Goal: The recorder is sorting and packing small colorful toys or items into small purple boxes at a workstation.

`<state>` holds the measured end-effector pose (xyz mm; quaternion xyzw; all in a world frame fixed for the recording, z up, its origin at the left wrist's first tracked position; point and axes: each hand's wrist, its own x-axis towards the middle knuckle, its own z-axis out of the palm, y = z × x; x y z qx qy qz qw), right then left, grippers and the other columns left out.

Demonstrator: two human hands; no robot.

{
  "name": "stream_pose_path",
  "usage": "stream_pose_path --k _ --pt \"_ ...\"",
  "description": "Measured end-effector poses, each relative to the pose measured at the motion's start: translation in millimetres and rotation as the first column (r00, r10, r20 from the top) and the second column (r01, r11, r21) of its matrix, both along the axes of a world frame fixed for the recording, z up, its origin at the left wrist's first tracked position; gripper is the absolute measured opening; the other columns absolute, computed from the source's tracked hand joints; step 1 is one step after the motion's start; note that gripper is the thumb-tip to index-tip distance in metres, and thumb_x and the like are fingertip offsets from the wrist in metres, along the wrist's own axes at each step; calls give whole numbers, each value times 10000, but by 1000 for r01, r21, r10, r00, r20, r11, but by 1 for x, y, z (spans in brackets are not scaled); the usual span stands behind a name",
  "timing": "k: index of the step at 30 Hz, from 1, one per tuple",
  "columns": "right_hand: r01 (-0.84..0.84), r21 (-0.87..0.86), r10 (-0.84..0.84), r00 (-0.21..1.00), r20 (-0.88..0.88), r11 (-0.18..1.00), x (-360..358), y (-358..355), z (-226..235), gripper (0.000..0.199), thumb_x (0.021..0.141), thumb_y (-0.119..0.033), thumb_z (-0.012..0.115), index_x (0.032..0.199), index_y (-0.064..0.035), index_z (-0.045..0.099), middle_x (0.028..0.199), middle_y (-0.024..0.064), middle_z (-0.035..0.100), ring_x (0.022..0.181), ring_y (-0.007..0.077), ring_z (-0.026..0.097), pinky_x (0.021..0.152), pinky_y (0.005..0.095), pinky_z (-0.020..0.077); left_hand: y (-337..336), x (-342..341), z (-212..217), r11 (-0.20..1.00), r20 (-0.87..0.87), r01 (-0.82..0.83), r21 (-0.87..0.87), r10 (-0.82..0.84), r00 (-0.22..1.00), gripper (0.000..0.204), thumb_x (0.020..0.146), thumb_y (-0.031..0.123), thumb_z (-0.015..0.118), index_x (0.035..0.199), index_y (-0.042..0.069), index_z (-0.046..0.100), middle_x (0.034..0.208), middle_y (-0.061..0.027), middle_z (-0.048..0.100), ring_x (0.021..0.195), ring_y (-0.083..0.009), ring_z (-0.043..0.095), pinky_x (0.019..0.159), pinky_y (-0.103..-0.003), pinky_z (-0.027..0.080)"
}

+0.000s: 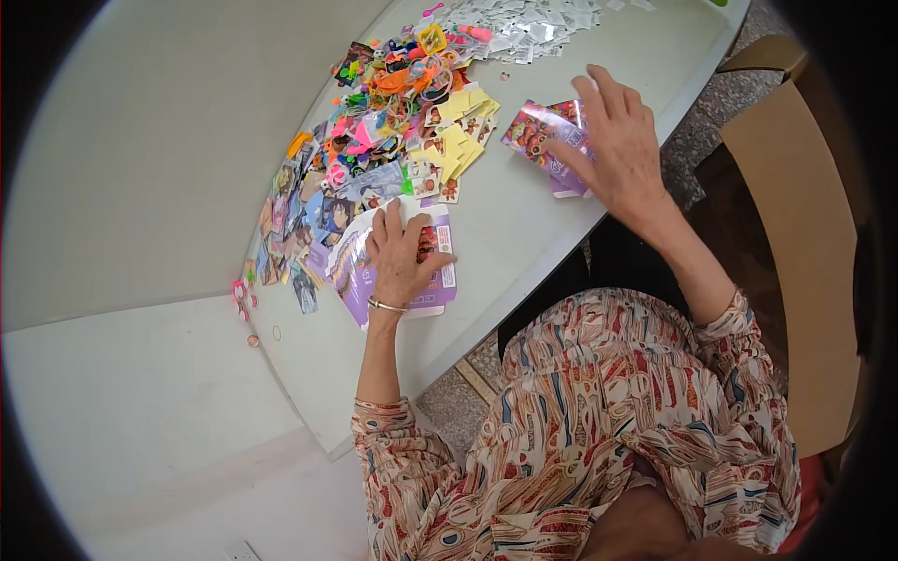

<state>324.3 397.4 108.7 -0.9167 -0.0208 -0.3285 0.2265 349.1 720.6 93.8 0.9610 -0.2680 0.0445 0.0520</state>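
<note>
The left hand (400,257) lies flat, palm down, its grip spread wide with fingers pressing on a purple printed card pack (440,280) that rests on the pale table (524,234); nothing is closed inside the grip, it only bears down on the pack. A thin bracelet (385,306) circles the wrist just behind the grip. Beyond the fingertips, farther from the person, a heap of picture cards (318,210) touches the pack's far edge and runs on into a tangle of bright plastic trinkets (398,84), with yellow paper slips (463,126) just to the right of that heap. At the far end of the table lies a drift of small silvery foil packets (528,28).

To the right, the right hand (622,145) is likewise open, fingers splayed, its fingertips resting on a second purple card pack (543,136); whether any finger hooks under its edge cannot be told. Right of this grip, well off the table, stands an open cardboard box (795,215). Both patterned sleeves (599,402) fill the near foreground.
</note>
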Motion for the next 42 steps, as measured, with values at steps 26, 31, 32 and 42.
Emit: stream_pose_path --k 26,31,32,42 --pt "-339 409 455 860 -229 847 -20 97 -37 909 591 -258 807 1275 51 293 1160 255 445 976 412 540 800 451 481 -80 9 31 612 -347 -266 -745 -14 938 155 816 129 715 805 -17 664 1072 -141 594 1133 -238 522 931 -327 396" --pt "-389 431 511 832 -214 814 -12 80 -44 806 636 -259 776 1235 42 327 1021 252 536 859 406 587 711 466 490 -72 -8 35 492 -432 -342 -800 -78 898 198 836 89 694 1011 0 662 1138 -113 595 1101 -200 540 893 -280 448" --pt "-376 527 563 788 -252 762 -8 74 -46 766 650 -261 774 1221 36 359 965 244 564 837 400 598 716 454 490 -66 -10 30 406 -496 -405 -819 -146 856 265 842 80 690 1088 2 630 1155 -95 590 1090 -182 541 896 -278 456" --pt "-366 822 790 594 -154 436 -11 53 -34 534 666 -249 813 1065 -15 545 917 100 641 832 193 623 768 330 480 -75 -27 5 87 -591 -605 -792 -360 722 373 869 28 653 1231 -16 576 1098 -67 630 953 -124 596 842 -268 490"
